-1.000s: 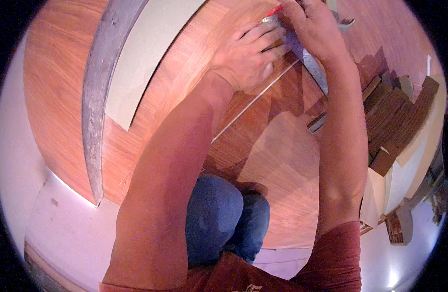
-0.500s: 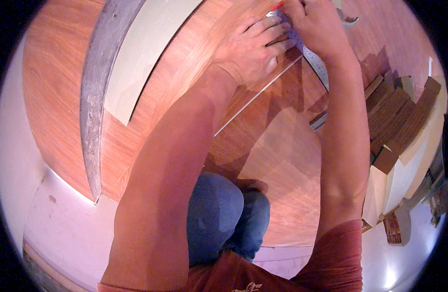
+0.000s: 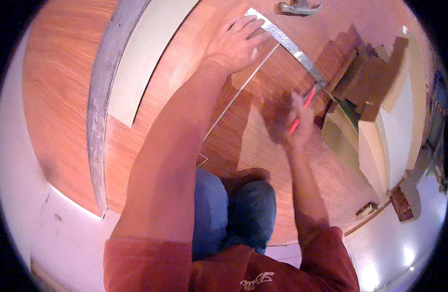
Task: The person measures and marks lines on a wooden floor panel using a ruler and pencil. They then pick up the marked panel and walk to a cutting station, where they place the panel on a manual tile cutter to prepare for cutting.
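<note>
Left hand (image 3: 237,48): fingers slightly spread, pressed flat at the far end of the metal ruler (image 3: 289,43). Metal ruler: lying slantwise on the wood-grain surface (image 3: 194,114), across the top end of a thin pale line (image 3: 241,91). Right hand (image 3: 299,121), blurred: fingers closed around a slim red tool (image 3: 310,95), near the ruler's other end. Brown strips (image 3: 362,75): piled at right. Metal tool (image 3: 300,8): beyond the ruler. Pale panel (image 3: 151,53): left, beside a grey strip (image 3: 102,102).
</note>
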Demonstrator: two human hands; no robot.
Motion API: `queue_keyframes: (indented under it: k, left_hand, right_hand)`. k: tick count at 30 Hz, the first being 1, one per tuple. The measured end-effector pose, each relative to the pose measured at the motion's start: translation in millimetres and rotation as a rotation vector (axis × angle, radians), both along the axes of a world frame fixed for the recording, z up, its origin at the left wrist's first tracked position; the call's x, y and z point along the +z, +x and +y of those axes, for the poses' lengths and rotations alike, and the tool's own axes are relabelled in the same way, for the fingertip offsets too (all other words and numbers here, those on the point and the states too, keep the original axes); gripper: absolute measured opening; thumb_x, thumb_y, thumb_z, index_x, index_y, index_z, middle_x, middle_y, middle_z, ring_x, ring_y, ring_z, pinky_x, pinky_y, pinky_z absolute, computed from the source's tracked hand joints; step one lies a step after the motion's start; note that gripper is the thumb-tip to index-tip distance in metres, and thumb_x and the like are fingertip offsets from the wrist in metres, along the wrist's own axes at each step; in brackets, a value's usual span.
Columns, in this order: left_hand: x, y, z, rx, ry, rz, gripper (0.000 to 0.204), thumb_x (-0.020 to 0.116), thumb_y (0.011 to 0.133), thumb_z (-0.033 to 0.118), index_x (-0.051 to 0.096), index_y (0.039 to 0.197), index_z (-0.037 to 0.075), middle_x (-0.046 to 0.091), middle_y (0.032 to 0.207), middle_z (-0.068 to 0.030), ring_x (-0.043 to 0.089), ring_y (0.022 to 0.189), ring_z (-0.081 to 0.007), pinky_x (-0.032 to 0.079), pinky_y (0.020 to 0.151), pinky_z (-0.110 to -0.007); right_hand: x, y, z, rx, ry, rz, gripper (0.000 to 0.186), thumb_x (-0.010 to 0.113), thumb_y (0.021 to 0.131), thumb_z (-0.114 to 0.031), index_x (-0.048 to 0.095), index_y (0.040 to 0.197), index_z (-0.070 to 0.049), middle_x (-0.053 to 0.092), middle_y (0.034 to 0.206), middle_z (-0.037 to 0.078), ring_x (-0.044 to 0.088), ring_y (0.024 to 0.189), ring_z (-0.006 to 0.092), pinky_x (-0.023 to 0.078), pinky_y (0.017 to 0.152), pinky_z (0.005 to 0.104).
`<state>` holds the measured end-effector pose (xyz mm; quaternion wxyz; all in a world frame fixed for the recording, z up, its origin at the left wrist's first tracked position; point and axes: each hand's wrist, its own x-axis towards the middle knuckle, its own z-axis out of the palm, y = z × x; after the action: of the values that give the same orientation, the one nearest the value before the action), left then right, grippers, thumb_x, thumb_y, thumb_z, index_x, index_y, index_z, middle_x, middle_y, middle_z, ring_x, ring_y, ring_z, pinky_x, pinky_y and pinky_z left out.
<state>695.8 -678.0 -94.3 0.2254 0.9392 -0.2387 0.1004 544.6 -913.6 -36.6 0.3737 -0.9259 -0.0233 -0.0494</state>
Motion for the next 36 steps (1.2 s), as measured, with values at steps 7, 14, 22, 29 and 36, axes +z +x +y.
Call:
queue_keyframes:
  k: [7, 14, 22, 29, 36]
  left_hand:
    - [10, -3, 2, 0.013, -0.018, -0.065, 0.041, 0.065, 0.085, 0.017, 0.067, 0.125, 0.023, 0.06, 0.135, -0.0062, 0.056, 0.125, -0.0284, 0.047, 0.102, -0.043]
    - [44, -194, 106, 0.288, -0.175, 0.271, 0.031, 0.064, 0.091, 0.017, 0.067, 0.121, 0.009, 0.064, 0.122, -0.0205, 0.06, 0.114, -0.0384, 0.048, 0.1, -0.046]
    - [84, -436, 229, 0.721, 0.191, 0.682, 0.088, 0.091, 0.069, 0.044, 0.052, 0.13, -0.007, 0.062, 0.115, -0.0242, 0.06, 0.111, -0.0369, 0.051, 0.094, -0.045]
    - [68, -431, 289, 0.659, -0.388, 1.157, 0.04, 0.079, 0.088, 0.04, 0.065, 0.086, 0.002, 0.06, 0.072, -0.0043, 0.054, 0.065, -0.014, 0.044, 0.055, -0.035]
    - [120, -482, 230, 0.739, -0.06, 0.538, 0.053, 0.056, 0.1, 0.049, 0.07, 0.112, -0.001, 0.07, 0.109, -0.0268, 0.068, 0.103, -0.0395, 0.051, 0.092, -0.047]
  right_hand:
    - [-33, -134, 11, 0.005, -0.447, 0.078, 0.032, 0.064, 0.087, -0.01, 0.058, 0.118, -0.008, 0.048, 0.15, 0.02, 0.046, 0.134, 0.042, 0.036, 0.109, 0.0537]
    - [-43, -158, 0, -0.039, -0.461, 0.075, 0.03, 0.067, 0.087, -0.018, 0.057, 0.115, -0.014, 0.045, 0.154, 0.011, 0.04, 0.14, 0.0394, 0.029, 0.115, 0.0585]
    - [-24, -165, -8, -0.012, -0.388, 0.031, 0.028, 0.066, 0.092, -0.02, 0.056, 0.117, -0.011, 0.051, 0.146, 0.017, 0.048, 0.133, 0.0382, 0.035, 0.11, 0.0548]
    - [95, -279, -75, -0.02, -0.059, 0.149, 0.047, 0.062, 0.096, -0.022, 0.051, 0.14, -0.007, 0.059, 0.135, 0.021, 0.056, 0.121, 0.042, 0.044, 0.101, 0.0518]
    - [106, -590, -212, -0.7, 0.016, -0.038, 0.041, 0.054, 0.103, -0.025, 0.051, 0.132, 0.004, 0.059, 0.13, 0.022, 0.056, 0.122, 0.0323, 0.043, 0.103, 0.0422]
